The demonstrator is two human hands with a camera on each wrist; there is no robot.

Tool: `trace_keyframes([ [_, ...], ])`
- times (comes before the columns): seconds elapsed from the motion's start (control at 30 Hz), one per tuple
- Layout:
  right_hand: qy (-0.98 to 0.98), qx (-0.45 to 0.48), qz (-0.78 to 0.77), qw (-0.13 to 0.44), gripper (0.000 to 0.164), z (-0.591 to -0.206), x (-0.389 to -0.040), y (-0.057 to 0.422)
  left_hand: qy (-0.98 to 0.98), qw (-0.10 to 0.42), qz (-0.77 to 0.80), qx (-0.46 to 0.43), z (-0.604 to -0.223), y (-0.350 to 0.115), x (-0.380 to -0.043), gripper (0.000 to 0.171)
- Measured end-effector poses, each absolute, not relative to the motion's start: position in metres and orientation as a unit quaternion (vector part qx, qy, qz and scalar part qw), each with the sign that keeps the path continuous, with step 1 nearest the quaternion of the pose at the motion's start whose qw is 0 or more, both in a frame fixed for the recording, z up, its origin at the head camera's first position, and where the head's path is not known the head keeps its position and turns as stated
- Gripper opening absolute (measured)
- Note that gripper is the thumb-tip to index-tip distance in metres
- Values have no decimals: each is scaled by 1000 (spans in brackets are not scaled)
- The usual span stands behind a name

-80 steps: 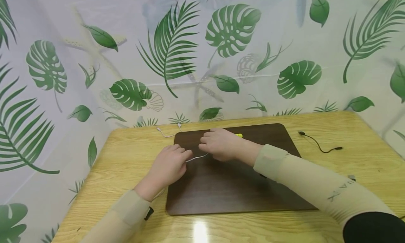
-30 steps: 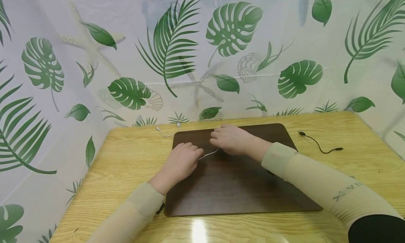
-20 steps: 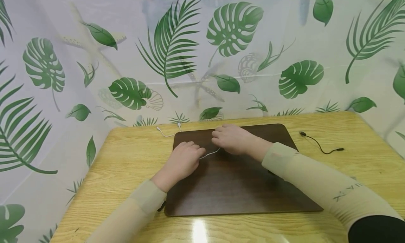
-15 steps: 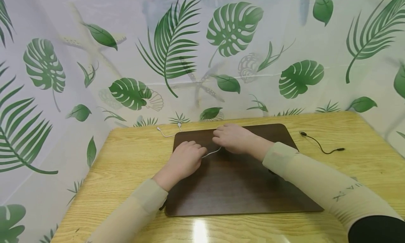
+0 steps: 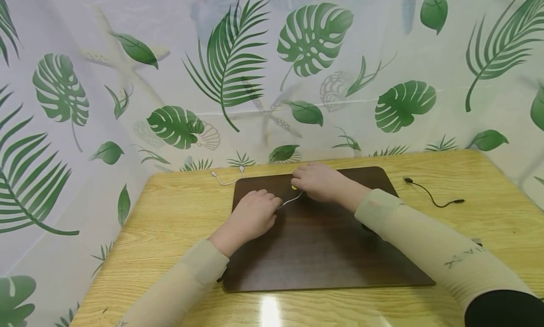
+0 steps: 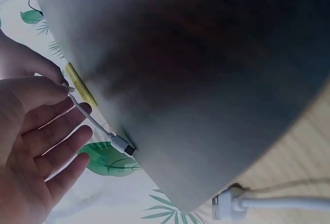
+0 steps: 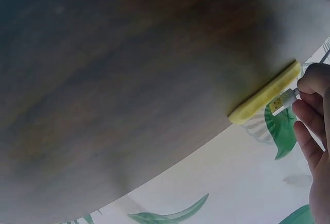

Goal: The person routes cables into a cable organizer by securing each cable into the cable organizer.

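A short white USB cable [image 5: 290, 201] spans the gap between both hands above the dark brown board [image 5: 323, 251]. My left hand [image 5: 254, 213] pinches it between thumb and forefinger, the other fingers spread in the left wrist view. One small plug [image 6: 122, 144] of the cable sticks out past those fingers. My right hand [image 5: 320, 181] pinches the other end, just behind its USB plug [image 7: 283, 102]. A long yellow strip-like piece [image 7: 265, 92] lies on the board close by the right fingers; in the head view the right hand mostly covers it.
Another white cable [image 5: 223, 181] lies at the board's back left corner. A black cable [image 5: 429, 193] lies on the wooden table [image 5: 178, 209] to the right. Beside the board, the left wrist view shows a white USB plug [image 6: 227, 203]. A leaf-patterned sheet [image 5: 255, 81] hangs behind.
Both hands have shifted right and slightly away, carrying the white USB cable between them. The yellow piece, earlier showing right of the right hand, now peeks out at its left.
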State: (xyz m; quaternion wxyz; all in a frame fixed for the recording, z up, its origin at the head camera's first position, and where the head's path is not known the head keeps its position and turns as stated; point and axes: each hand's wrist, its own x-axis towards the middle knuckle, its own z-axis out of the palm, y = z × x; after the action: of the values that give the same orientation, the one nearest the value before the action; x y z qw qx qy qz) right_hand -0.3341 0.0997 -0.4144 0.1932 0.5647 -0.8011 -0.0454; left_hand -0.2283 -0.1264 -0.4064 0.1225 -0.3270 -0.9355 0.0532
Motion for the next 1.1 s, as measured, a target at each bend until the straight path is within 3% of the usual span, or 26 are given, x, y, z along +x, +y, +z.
trace_keyframes([
  [1.1,-841,517,-2,159,14,-423,-346,88,-941,85,52,-324,-409,-125,-229,14],
])
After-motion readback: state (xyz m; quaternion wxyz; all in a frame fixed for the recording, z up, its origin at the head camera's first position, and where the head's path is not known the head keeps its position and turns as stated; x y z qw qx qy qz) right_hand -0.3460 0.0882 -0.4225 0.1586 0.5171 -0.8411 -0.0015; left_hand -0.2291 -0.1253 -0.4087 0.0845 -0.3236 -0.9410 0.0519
